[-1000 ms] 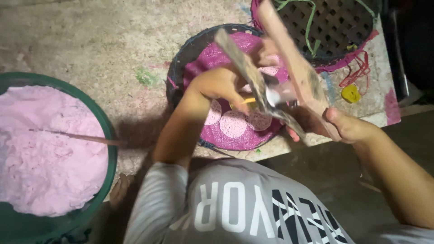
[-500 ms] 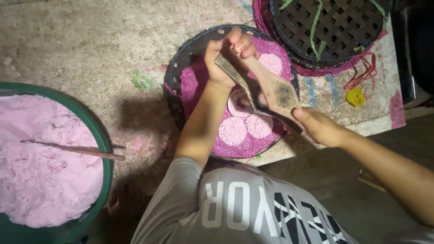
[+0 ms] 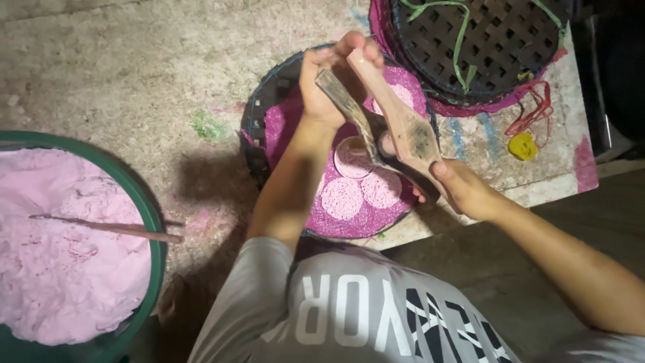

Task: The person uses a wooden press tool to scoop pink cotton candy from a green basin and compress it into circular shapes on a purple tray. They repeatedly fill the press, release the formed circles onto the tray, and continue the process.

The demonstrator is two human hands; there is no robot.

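The person holds a two-part wooden mould (image 3: 393,131) over a round woven tray (image 3: 259,131) lined in pink. The left hand (image 3: 329,77) is closed around the far tips of the two wooden pieces, pinching them together. The right hand (image 3: 463,188) is closed on the near end, where the pieces appear to meet, thumb on top. The mould sits tilted, its far end raised above the tray's rear edge and its near end low by the tray's right rim.

The wood looks hard and stiff, worn dark in the middle, so it should take a firm squeeze without bending. It seems light enough for one hand, though the two long pieces would likely swing apart if only one end were gripped; holding both ends, as now, keeps them in line. A dusting of powder may make the surface a little slippery.

On the tray under the mould lie three pale pink discs (image 3: 342,198), close together, one partly hidden by the wood. They look pressed from powder, so probably crumbly and fragile, best lifted from underneath rather than pinched at the edge.

To the left stands a green tub (image 3: 151,222) full of pink powder (image 3: 67,269), a thin stick (image 3: 107,227) lying across it. A second dark lattice tray (image 3: 497,40) rests at upper right on a board.
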